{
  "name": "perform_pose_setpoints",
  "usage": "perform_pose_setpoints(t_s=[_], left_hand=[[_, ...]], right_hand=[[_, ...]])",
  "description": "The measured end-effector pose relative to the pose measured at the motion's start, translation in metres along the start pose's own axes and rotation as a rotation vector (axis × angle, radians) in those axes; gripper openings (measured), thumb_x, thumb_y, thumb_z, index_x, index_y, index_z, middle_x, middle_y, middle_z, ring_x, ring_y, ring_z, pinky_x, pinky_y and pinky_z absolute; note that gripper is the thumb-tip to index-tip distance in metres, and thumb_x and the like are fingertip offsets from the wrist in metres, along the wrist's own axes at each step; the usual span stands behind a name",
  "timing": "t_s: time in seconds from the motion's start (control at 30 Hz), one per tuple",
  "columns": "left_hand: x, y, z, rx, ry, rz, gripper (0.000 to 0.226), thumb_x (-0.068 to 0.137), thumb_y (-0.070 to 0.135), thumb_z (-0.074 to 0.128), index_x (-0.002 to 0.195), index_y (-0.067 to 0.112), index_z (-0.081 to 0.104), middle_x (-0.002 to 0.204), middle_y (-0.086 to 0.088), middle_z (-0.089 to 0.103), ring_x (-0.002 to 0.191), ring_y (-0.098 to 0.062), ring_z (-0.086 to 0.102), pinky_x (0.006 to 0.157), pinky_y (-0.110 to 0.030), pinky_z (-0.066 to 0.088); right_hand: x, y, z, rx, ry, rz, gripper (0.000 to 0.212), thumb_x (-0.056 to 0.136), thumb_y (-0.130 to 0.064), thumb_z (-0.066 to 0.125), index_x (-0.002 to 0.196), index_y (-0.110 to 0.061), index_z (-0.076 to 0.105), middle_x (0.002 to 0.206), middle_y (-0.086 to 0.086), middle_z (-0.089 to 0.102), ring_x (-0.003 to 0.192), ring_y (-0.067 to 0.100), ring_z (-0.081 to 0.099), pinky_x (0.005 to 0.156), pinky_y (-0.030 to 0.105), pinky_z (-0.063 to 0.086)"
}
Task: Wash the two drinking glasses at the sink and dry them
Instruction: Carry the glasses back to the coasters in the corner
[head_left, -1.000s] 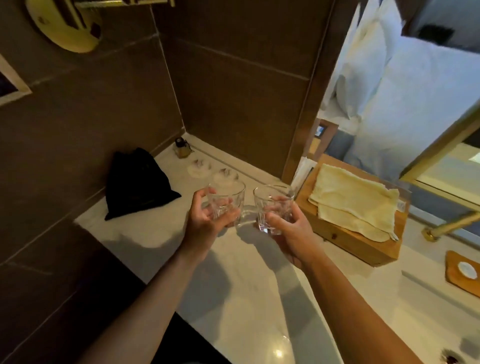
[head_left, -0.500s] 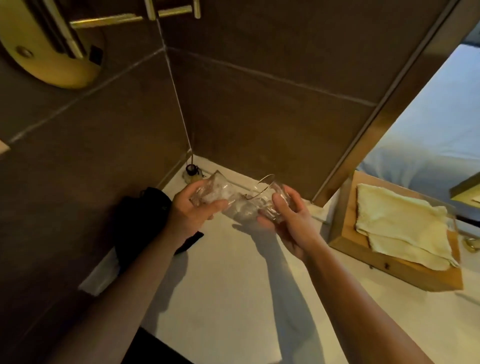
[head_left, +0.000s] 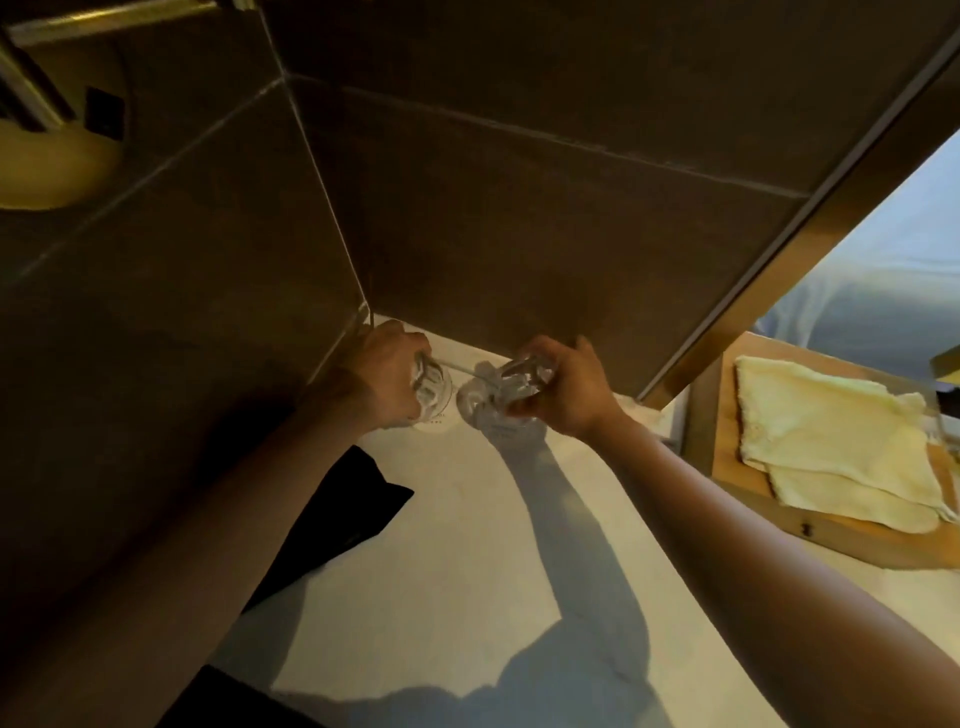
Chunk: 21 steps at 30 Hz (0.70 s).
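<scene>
Each hand holds one clear cut-glass tumbler low over the far corner of the pale counter (head_left: 467, 561). My left hand (head_left: 384, 379) is wrapped over the left glass (head_left: 434, 397), which points down at the counter beside the dark tiled wall. My right hand (head_left: 566, 389) grips the right glass (head_left: 493, 402), turned over with its mouth toward the counter. The two glasses sit close together, almost touching. Fingers hide part of each glass.
A black cloth pouch (head_left: 337, 514) lies on the counter under my left forearm. At the right a wooden tray (head_left: 831, 540) carries a folded cream towel (head_left: 826, 441). Dark tiled walls (head_left: 519, 218) meet in the corner behind the glasses. A brass fitting (head_left: 47, 161) hangs upper left.
Both hands carried the glasses from upright in mid-air toward the back corner, tipped them over and lowered them to the counter. The camera tilted up and left, so the sink is out of view.
</scene>
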<state>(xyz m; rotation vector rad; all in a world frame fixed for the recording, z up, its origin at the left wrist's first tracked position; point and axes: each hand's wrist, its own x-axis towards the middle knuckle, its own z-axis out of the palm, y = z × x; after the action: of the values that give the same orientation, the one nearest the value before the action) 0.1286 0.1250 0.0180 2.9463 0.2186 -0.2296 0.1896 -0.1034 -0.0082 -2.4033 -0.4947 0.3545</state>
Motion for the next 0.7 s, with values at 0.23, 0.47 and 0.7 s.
perform_pose_setpoints(t_s=[0.23, 0.47, 0.7], left_hand=[[0.016, 0.011, 0.013, 0.147, -0.197, 0.034, 0.070, 0.070, 0.034, 0.086, 0.134, 0.026, 0.056, 0.125, -0.006, 0.056, 0.113, -0.026, 0.055, 0.102, -0.037, 0.044], [0.030, 0.014, 0.021, 0.171, -0.260, 0.025, 0.072, 0.074, 0.032, 0.085, 0.138, 0.025, 0.054, 0.130, -0.008, 0.055, 0.116, -0.028, 0.054, 0.098, -0.033, 0.044], [0.039, 0.015, 0.030, 0.245, -0.316, 0.014, 0.070, 0.080, 0.034, 0.080, 0.142, 0.027, 0.048, 0.136, -0.008, 0.051, 0.122, -0.029, 0.050, 0.107, -0.034, 0.040]], right_hand=[[0.010, -0.013, 0.028, -0.293, -0.129, 0.007, 0.074, 0.063, -0.030, 0.092, 0.128, -0.036, 0.056, 0.122, 0.011, 0.043, 0.112, 0.038, 0.051, 0.093, 0.042, 0.051], [0.016, -0.005, 0.044, -0.359, -0.161, 0.044, 0.072, 0.070, -0.028, 0.088, 0.132, -0.034, 0.053, 0.127, 0.011, 0.042, 0.118, 0.037, 0.048, 0.095, 0.044, 0.053], [0.019, -0.001, 0.058, -0.398, -0.123, 0.051, 0.072, 0.076, -0.034, 0.084, 0.139, -0.034, 0.049, 0.138, 0.012, 0.041, 0.126, 0.036, 0.044, 0.096, 0.045, 0.054]])
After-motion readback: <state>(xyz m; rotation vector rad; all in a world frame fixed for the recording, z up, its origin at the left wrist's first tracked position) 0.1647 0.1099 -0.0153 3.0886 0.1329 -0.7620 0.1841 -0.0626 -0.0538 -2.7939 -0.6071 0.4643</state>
